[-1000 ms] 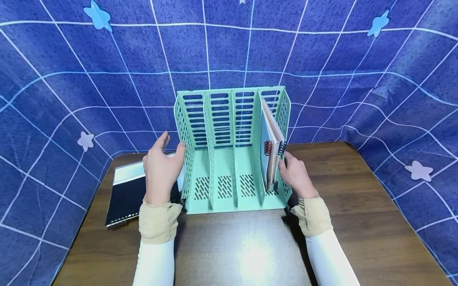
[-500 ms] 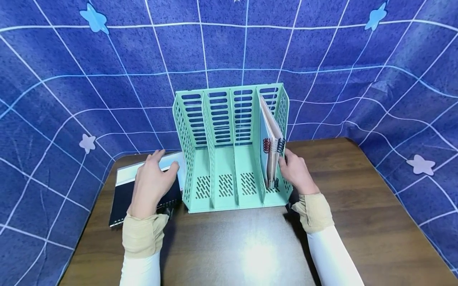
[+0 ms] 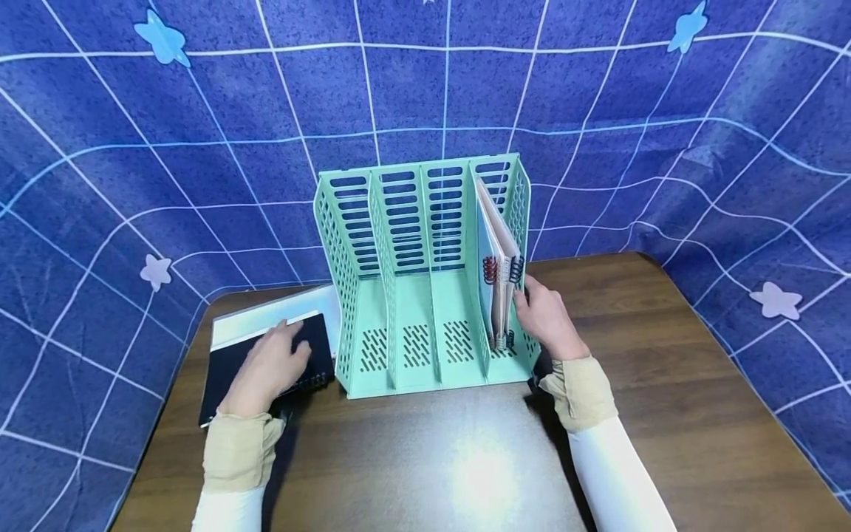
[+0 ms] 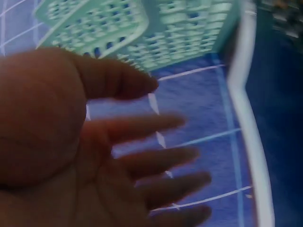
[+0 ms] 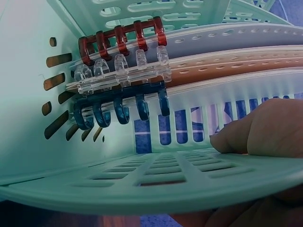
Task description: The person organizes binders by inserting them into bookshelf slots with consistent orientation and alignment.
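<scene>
A mint-green file rack [image 3: 415,288] with tall dividers stands on the table. My right hand [image 3: 548,318] grips its right side wall, thumb inside and fingers outside, as the right wrist view shows. Ring-binder notebooks [image 3: 499,244] lean upright in the rightmost slot; their red rings [image 5: 123,40], clear rings [image 5: 122,71] and dark blue rings [image 5: 120,106] face forward. Left of the rack, my left hand [image 3: 269,369] hovers over a black-covered spiral notebook [image 3: 229,373], fingers extended and apart with nothing between them. A pale blue-and-white notebook [image 3: 319,299] lies flat beneath the black one.
The rack's other slots show bare slotted floors [image 3: 417,345]. A brown wooden table [image 3: 665,369] carries everything, with a bright glare spot near the front. Blue cloth [image 3: 412,81] with white grid lines and stars hangs behind and along both sides.
My left hand has moved left and down from beside the rack to above the black notebook. The right hand keeps its hold on the rack's side wall.
</scene>
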The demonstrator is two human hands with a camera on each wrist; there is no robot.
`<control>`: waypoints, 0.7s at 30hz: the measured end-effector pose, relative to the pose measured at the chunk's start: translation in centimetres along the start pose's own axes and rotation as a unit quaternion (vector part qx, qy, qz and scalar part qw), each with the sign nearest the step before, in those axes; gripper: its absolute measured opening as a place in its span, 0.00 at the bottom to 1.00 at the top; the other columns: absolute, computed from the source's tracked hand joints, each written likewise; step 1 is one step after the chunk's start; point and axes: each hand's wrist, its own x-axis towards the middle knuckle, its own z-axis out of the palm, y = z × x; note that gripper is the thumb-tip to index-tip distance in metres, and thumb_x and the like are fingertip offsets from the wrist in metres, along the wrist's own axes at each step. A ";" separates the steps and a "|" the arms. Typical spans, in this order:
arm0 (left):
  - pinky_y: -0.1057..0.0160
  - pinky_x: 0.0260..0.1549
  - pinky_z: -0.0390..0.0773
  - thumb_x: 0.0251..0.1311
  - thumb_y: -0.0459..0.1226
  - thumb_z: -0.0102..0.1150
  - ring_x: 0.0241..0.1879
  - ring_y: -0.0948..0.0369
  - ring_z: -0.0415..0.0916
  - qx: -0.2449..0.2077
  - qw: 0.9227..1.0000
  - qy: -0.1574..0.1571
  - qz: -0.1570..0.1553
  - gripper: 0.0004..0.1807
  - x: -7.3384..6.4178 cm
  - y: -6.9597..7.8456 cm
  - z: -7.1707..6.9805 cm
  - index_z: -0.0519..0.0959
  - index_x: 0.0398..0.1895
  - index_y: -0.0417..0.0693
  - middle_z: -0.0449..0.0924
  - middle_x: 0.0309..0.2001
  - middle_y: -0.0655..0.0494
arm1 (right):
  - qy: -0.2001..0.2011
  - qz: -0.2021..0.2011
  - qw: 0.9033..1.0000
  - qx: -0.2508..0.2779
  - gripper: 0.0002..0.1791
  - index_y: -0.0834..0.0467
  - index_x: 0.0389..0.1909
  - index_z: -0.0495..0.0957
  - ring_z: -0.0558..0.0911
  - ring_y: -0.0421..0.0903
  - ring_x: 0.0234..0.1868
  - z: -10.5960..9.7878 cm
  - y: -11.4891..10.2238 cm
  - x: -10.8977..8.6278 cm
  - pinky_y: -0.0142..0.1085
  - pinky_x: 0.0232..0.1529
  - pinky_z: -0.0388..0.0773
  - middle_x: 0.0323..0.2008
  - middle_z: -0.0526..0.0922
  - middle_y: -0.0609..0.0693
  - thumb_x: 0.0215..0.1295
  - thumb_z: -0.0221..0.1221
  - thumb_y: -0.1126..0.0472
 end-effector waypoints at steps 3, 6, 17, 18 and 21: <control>0.26 0.69 0.50 0.69 0.36 0.50 0.74 0.24 0.45 0.010 0.998 -0.062 0.009 0.35 0.1 -1.0 1.1 0.58 0.77 0.31 0.47 0.77 0.21 | -0.004 0.003 1.000 0.002 0.16 0.59 0.59 0.75 0.74 0.54 0.26 0.0 0.0 -0.1 0.43 0.26 0.70 0.21 0.66 0.52 0.80 0.46 0.57; 0.21 0.67 0.44 0.65 0.39 0.57 0.76 0.24 0.39 0.016 0.994 -0.104 -0.006 0.42 0.2 -1.4 1.9 0.54 0.80 0.33 0.42 0.78 0.22 | 0.000 -0.001 1.000 0.006 0.15 0.59 0.57 0.75 0.74 0.55 0.25 0.0 -0.1 -0.1 0.43 0.26 0.70 0.20 0.66 0.51 0.80 0.46 0.58; 0.17 0.62 0.46 0.53 0.50 0.75 0.78 0.27 0.37 0.039 0.989 -0.138 -0.024 0.58 0.8 -1.8 3.6 0.53 0.82 0.40 0.42 0.79 0.26 | 0.008 -0.011 1.000 -0.004 0.13 0.58 0.52 0.76 0.76 0.58 0.30 0.2 0.0 0.0 0.47 0.30 0.72 0.22 0.71 0.54 0.79 0.46 0.58; 0.17 0.62 0.47 0.54 0.52 0.75 0.77 0.27 0.38 0.039 0.990 -0.133 -0.024 0.58 0.9 -1.8 3.6 0.54 0.81 0.40 0.42 0.79 0.26 | 0.011 -0.013 1.000 -0.005 0.12 0.58 0.51 0.76 0.77 0.58 0.31 0.2 0.0 0.0 0.47 0.31 0.73 0.23 0.72 0.55 0.79 0.46 0.58; 0.17 0.62 0.48 0.56 0.53 0.75 0.77 0.27 0.39 0.037 0.991 -0.127 -0.024 0.57 1.1 -1.7 3.8 0.55 0.81 0.39 0.44 0.79 0.26 | 0.014 -0.016 1.000 -0.007 0.12 0.57 0.50 0.76 0.77 0.59 0.32 0.2 0.0 0.1 0.49 0.32 0.73 0.24 0.73 0.56 0.79 0.46 0.58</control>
